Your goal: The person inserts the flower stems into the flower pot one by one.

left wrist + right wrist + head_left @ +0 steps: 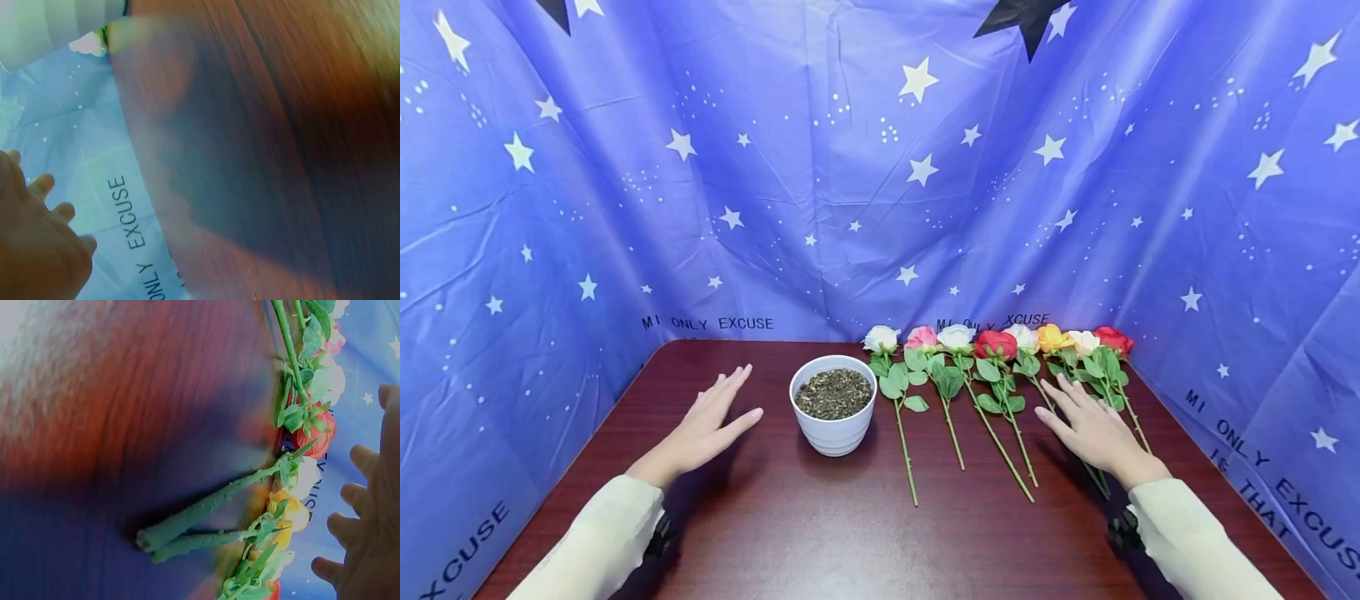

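In the head view my left hand point(703, 429) hovers over the table left of a white pot point(835, 435), fingers spread and holding nothing. Dark, crumbly soil point(833, 393) fills the pot almost to its rim. My right hand point(1093, 429) is held over the stems of the flowers at the right, palm down with fingers extended, gripping none of them. The roses lie in a row, among them a white rose point(881, 338), a pink rose point(922, 337), a red rose point(996, 344) and a yellow rose point(1052, 337). Cut stem ends point(147, 540) show large in the right wrist view.
The dark red wooden table point(850, 542) has its back edge against a blue star-printed curtain point(820, 208), which also hangs along both sides. Another red rose point(1114, 340) lies at the row's far right end. The stems point toward the table's front.
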Tool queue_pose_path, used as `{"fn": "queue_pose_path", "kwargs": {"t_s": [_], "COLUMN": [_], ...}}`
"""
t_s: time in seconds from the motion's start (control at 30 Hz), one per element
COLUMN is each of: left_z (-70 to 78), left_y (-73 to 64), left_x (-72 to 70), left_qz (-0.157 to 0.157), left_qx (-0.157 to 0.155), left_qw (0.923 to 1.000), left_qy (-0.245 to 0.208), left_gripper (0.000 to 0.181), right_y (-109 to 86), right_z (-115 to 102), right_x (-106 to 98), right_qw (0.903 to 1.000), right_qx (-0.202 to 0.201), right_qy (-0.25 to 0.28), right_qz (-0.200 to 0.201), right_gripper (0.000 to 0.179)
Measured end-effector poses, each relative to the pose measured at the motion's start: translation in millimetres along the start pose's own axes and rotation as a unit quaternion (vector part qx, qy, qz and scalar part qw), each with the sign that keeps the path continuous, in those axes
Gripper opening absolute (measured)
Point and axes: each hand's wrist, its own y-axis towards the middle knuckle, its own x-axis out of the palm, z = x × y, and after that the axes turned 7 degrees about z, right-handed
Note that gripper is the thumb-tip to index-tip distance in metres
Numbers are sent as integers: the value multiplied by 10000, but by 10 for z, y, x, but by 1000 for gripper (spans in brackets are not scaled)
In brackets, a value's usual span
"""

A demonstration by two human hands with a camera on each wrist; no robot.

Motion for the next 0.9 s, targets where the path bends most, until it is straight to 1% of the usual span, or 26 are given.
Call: {"fn": "queue_pose_path", "kwargs": {"t_s": [0.13,0.27,0.4,0.53,0.63,0.7,0.77,0.9], "left_z": [49,117,191,253,287,310,331,378], "left_y": [14,33,52,88,114,126,136,149], "left_x": [45,98,166,254,315,346,371,409], "left_qz": [-102,-166,-177,-136,-128,-116,-114,-95], "left_qx": [-69,-73,-98,-136,-181,-210,-234,-311], "left_qw": [9981,9927,9870,9783,9696,9655,9634,9630], "left_qy": [-608,-1191,-1595,-2063,-2438,-2592,-2669,-2675], "left_gripper": [78,79,76,71,68,66,66,65], "right_y": [8,18,26,36,54,67,80,100], "right_z": [-18,-40,-70,-109,-138,-154,-165,-187], "right_x": [8,5,18,21,26,35,49,70], "right_qw": [9998,9991,9975,9959,9947,9940,9935,9926], "right_qx": [-137,-166,-189,-220,-263,-319,-395,-539], "right_qy": [127,381,682,877,988,1047,1062,1079], "right_qz": [44,-9,-78,-103,-73,-18,38,148], "right_gripper": [64,64,64,62,61,60,58,55]}}
